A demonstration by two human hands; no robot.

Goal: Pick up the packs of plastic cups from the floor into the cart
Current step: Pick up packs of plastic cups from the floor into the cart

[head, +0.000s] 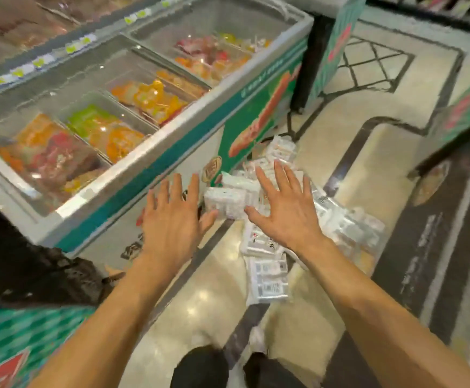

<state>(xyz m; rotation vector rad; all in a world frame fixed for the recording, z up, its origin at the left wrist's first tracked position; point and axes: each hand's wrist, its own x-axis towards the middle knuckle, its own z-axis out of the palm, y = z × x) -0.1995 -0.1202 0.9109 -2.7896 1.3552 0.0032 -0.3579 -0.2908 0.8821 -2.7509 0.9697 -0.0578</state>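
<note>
Several clear packs of plastic cups lie in a heap on the floor beside a chest freezer. The nearest pack sits at the top of the heap, between my two hands. My left hand hovers just left of it, fingers spread, thumb close to the pack's corner. My right hand is above the heap on the right, fingers spread too, holding nothing. More packs stretch off to the right under my right forearm. No cart is in view.
The long chest freezer with glass lids runs along the left, holding coloured frozen packs. A dark-fronted display stands on the right. Another green cabinet stands at the far end. Polished floor lies between them, with my feet at the bottom.
</note>
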